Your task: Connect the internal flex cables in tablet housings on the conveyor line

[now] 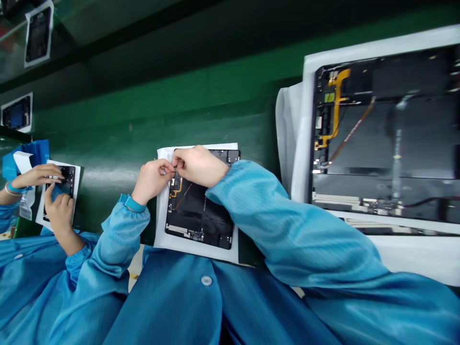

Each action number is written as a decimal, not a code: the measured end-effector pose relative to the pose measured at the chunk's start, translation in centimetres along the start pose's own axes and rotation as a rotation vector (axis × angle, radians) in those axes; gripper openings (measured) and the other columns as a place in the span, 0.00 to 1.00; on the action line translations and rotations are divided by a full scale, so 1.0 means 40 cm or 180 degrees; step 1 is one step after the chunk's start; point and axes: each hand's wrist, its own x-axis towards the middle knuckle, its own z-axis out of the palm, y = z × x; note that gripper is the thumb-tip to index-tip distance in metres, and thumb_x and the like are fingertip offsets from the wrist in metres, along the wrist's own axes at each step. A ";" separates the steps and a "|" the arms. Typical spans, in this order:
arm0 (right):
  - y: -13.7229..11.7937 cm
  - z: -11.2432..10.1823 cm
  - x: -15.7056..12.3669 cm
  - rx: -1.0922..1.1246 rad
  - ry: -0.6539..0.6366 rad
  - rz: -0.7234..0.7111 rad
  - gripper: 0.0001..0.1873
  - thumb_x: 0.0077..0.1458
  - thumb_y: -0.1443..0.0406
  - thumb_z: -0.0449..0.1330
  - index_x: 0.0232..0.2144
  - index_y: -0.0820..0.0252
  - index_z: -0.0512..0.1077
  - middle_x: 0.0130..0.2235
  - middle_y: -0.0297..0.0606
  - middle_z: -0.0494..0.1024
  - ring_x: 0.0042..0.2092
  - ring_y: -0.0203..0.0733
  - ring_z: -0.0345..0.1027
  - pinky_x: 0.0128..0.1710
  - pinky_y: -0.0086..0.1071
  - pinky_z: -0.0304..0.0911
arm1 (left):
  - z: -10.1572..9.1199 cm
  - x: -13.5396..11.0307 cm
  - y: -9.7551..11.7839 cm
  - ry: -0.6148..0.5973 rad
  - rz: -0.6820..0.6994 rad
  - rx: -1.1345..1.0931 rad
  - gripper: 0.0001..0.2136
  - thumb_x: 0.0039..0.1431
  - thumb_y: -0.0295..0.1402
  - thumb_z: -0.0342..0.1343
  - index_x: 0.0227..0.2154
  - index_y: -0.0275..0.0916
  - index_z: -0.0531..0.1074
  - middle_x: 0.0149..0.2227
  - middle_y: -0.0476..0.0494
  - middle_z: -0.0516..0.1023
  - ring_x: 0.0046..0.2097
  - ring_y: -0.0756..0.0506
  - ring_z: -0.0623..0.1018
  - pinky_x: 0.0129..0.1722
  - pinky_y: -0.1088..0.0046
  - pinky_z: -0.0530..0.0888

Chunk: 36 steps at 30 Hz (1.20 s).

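Observation:
In front of me a black tablet housing (pixel 201 206) lies on a white sheet (pixel 160 211), its inner side up. An orange flex cable (pixel 176 189) runs along its left part. My left hand (pixel 153 177) is at the housing's upper left corner, thumb and forefinger pinched together. Meeting it fingertip to fingertip, my right hand (pixel 199 165) reaches across the top of the housing, its fingers also curled in a pinch. Whatever lies between the fingertips is too small to make out. My right hand and sleeve cover part of the housing's upper and right side.
At right, larger tablet housings (pixel 362 143) lie stacked with white sheets (pixel 298 143). To the left a co-worker's hands (pixel 61 206) work over another tablet part (pixel 67 177). More parts on sheets (pixel 16 114) lie further left on the green bench (pixel 108 158).

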 end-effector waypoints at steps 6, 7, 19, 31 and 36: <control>-0.002 -0.032 0.018 -0.0065 -0.0347 -0.0084 0.10 0.48 0.76 0.59 0.32 0.60 0.75 0.33 0.36 0.79 0.34 0.38 0.70 0.35 0.29 0.58 | -0.004 0.005 -0.004 -0.0073 -0.0008 -0.0025 0.04 0.49 0.22 0.61 0.29 0.36 0.77 0.28 0.50 0.78 0.30 0.51 0.72 0.35 0.75 0.68; -0.001 -0.036 0.023 -0.0067 -0.0414 -0.0100 0.10 0.47 0.76 0.59 0.32 0.60 0.75 0.32 0.36 0.79 0.34 0.38 0.70 0.35 0.29 0.58 | -0.004 0.006 -0.005 -0.0080 -0.0018 -0.0047 0.04 0.50 0.22 0.61 0.29 0.37 0.77 0.28 0.50 0.78 0.30 0.51 0.72 0.35 0.75 0.68; -0.005 -0.032 0.035 -0.0505 -0.0513 -0.0210 0.08 0.55 0.72 0.58 0.35 0.58 0.75 0.33 0.38 0.78 0.36 0.41 0.71 0.32 0.31 0.53 | -0.006 0.003 0.000 -0.0148 0.0061 0.0113 0.04 0.51 0.22 0.60 0.28 0.36 0.76 0.28 0.50 0.77 0.30 0.52 0.71 0.34 0.76 0.67; 0.014 -0.023 0.041 0.0002 -0.0461 -0.0306 0.12 0.50 0.77 0.57 0.36 0.62 0.74 0.34 0.36 0.79 0.36 0.37 0.71 0.37 0.28 0.59 | -0.002 0.006 0.005 -0.0095 -0.0100 0.0068 0.04 0.49 0.22 0.61 0.29 0.35 0.77 0.28 0.50 0.78 0.30 0.52 0.73 0.36 0.76 0.69; 0.005 -0.018 0.008 -0.0290 -0.0282 -0.0247 0.12 0.53 0.76 0.55 0.37 0.62 0.75 0.36 0.40 0.80 0.37 0.40 0.71 0.38 0.31 0.59 | -0.003 0.008 0.022 -0.0105 -0.0110 0.0266 0.04 0.51 0.22 0.58 0.27 0.36 0.77 0.29 0.49 0.80 0.31 0.51 0.74 0.36 0.75 0.70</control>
